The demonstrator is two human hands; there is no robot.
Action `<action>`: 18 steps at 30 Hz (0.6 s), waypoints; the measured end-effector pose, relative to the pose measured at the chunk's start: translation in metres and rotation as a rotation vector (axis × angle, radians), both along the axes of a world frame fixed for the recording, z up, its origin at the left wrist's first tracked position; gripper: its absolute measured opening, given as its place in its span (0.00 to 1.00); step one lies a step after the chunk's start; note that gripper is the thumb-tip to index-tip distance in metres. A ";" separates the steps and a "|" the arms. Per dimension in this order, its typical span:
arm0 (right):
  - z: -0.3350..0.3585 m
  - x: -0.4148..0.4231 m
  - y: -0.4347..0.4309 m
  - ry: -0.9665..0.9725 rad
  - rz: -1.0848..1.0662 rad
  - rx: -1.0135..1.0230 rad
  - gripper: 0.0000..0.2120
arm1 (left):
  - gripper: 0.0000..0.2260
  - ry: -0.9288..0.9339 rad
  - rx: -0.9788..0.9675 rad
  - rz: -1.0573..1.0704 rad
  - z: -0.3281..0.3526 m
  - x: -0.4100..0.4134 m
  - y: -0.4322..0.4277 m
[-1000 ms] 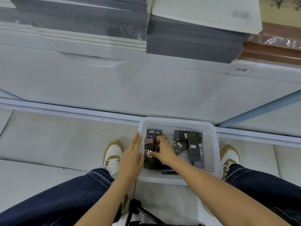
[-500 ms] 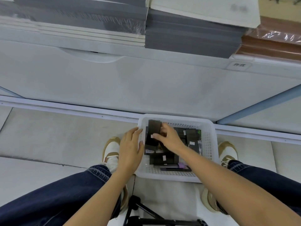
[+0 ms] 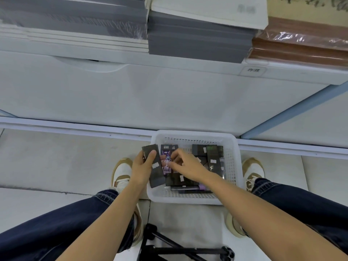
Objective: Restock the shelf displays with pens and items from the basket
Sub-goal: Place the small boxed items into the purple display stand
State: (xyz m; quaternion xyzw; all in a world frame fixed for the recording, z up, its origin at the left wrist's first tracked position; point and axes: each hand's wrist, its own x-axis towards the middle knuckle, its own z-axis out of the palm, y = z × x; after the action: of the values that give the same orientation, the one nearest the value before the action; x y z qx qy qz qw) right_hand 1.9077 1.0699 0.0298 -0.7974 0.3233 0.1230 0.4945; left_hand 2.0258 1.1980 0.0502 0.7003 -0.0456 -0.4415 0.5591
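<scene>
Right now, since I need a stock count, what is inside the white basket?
Dark packs and a purple-printed pack lie piled in the white basket. The left hand holds a black pack at its rim; the right hand and upper packs hide the rest.

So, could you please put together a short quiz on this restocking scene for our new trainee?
1. True or false: the left hand grips a dark box.
2. Where does the white basket stand? A on a chair; B on the floor; C on a lap.
3. Fill in: the right hand touches a printed box whose main colour is ____.
Key: 1 true; 2 B; 3 purple.
</scene>
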 end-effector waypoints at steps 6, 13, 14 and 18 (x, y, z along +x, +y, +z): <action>-0.020 -0.027 -0.002 0.335 0.490 -0.323 0.36 | 0.09 0.067 0.020 0.041 -0.005 0.008 0.005; -0.023 -0.032 0.000 0.329 0.489 -0.174 0.24 | 0.12 0.159 0.043 0.039 -0.004 0.004 0.006; -0.022 -0.032 -0.001 0.339 0.492 -0.158 0.25 | 0.14 0.149 0.049 0.029 -0.005 0.004 0.007; -0.023 -0.033 -0.001 0.359 0.551 -0.100 0.19 | 0.15 0.136 0.082 -0.010 -0.004 0.004 0.009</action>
State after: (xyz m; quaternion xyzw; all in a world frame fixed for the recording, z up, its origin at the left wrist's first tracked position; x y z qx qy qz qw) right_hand 1.8746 1.0691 0.0065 -0.8437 0.1833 0.3747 0.3379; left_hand 2.0295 1.2072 0.0463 0.6906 0.0070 -0.4926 0.5295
